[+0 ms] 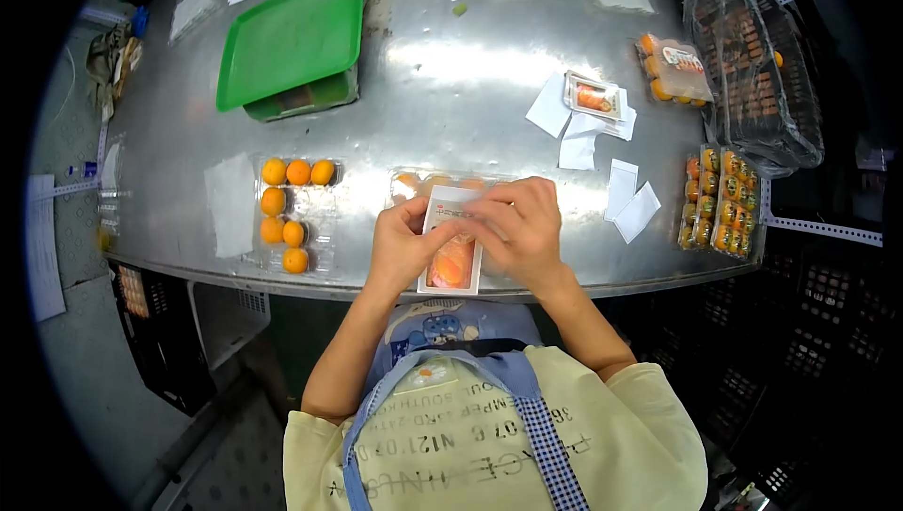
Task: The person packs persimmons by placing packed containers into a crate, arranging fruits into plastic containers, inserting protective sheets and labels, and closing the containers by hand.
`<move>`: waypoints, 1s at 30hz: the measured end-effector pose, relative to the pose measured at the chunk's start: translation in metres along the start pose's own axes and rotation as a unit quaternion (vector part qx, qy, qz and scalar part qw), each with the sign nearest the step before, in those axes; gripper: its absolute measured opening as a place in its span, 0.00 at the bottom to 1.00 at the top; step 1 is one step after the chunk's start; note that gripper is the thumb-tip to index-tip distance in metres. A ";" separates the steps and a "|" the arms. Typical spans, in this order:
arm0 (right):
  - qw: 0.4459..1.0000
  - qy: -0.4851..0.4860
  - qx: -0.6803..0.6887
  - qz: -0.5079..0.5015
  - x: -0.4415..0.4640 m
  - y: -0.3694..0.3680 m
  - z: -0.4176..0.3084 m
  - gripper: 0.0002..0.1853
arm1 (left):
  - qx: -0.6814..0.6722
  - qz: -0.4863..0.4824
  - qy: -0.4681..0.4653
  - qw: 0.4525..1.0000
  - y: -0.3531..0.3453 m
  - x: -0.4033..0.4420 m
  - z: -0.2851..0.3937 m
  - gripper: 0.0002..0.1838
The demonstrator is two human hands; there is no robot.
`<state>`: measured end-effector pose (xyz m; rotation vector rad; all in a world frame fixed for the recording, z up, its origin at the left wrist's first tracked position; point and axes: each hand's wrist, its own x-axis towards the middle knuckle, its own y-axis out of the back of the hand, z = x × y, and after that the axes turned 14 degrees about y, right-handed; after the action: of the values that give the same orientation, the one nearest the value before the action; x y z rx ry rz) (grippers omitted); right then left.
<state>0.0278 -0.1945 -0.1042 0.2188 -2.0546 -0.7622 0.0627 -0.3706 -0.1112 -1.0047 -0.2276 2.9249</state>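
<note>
A white printed label (453, 273) with a picture of orange fruit is held upright over the table's front edge. My left hand (399, 244) closes on its left side, thumb across the front. My right hand (523, 233) is at its upper right, fingers bent and pinched against the label; the fingertips partly cover each other. Behind my hands lies a clear plastic box (400, 175) with orange fruit inside, mostly hidden. Left of them, an open clear tray (320, 229) has several oranges (297, 171) along its top and left side.
On the metal table (433, 87) are a green lid (296, 40) on a container, loose white papers (634, 213) beside a label stack (594, 97), and closed fruit boxes (720, 200) at right. A plastic-lined crate (752, 59) stands at the right edge.
</note>
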 end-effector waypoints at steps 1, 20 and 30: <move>1.000 0.005 0.003 -0.010 -0.003 -0.006 -0.004 0.12 | -0.017 -0.002 -0.002 1.000 0.001 -0.004 -0.002 0.12; 0.996 0.076 -0.022 -0.032 -0.010 -0.029 -0.020 0.06 | 0.163 0.101 -0.003 0.981 0.025 -0.012 -0.007 0.18; 0.998 0.049 -0.001 -0.026 -0.013 -0.035 -0.022 0.10 | 0.154 0.159 -0.050 0.974 0.012 -0.012 -0.014 0.22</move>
<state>0.0487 -0.2263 -0.1257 0.3037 -1.9626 -0.7695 0.0812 -0.3814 -0.1166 -0.9197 0.4136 3.1515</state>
